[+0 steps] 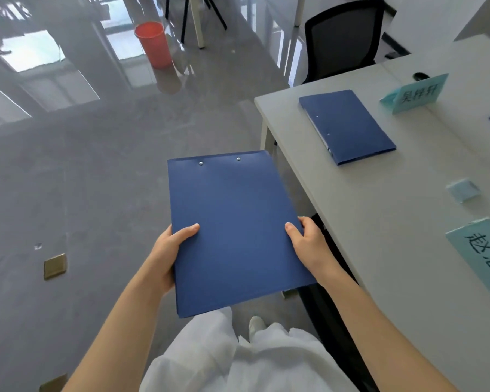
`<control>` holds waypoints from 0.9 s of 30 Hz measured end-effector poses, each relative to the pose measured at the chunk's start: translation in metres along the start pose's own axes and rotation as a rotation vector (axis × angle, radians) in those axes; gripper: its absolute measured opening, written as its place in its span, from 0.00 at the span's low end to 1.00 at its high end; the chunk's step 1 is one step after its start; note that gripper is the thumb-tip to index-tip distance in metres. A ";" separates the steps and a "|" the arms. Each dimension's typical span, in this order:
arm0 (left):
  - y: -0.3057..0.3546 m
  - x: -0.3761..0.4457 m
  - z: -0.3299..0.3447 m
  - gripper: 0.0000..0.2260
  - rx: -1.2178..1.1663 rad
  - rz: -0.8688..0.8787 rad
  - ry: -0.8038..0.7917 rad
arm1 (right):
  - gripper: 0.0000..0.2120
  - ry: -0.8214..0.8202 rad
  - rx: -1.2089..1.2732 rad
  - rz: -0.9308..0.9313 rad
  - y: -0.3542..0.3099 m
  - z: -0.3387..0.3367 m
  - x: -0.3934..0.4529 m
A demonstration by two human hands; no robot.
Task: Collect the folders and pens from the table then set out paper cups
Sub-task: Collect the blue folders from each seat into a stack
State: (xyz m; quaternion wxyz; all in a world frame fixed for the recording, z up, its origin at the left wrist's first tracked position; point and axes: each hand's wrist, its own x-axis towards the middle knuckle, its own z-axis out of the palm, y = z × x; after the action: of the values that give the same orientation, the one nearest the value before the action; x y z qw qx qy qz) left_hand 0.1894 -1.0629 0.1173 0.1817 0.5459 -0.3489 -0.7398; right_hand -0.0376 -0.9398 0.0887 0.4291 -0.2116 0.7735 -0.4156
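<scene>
The left hand [169, 251] pinches the blue folder's [235, 222] near left edge, thumb on top, fingers hidden beneath. The right hand [309, 241] pinches the opposite edge likewise. It looks light, stiff and smooth, so edge grips suit it. Beyond the right fingers, a second blue folder [348, 125] lies on the white table [379, 210].

Red bin [153, 43] upper left on the floor; black chair [343, 38] top right; name cards [416, 93] right.
</scene>
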 end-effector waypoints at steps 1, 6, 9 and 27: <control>0.007 0.010 -0.004 0.13 0.003 -0.009 0.013 | 0.15 0.004 0.001 -0.003 -0.007 0.006 0.008; 0.059 0.071 -0.032 0.13 0.006 -0.031 0.021 | 0.14 -0.011 0.034 -0.002 -0.048 0.043 0.058; 0.100 0.107 -0.053 0.13 0.038 -0.039 -0.004 | 0.14 -0.014 0.061 0.023 -0.077 0.066 0.088; 0.291 0.309 -0.023 0.12 0.173 -0.046 -0.176 | 0.12 0.032 0.212 0.249 -0.186 0.089 0.281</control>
State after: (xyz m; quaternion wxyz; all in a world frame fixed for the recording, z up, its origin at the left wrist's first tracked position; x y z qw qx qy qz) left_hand 0.0742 -1.4715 0.1112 0.0857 0.5004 -0.4132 -0.7560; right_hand -0.1204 -1.2779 0.0791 0.4850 -0.0610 0.7522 -0.4418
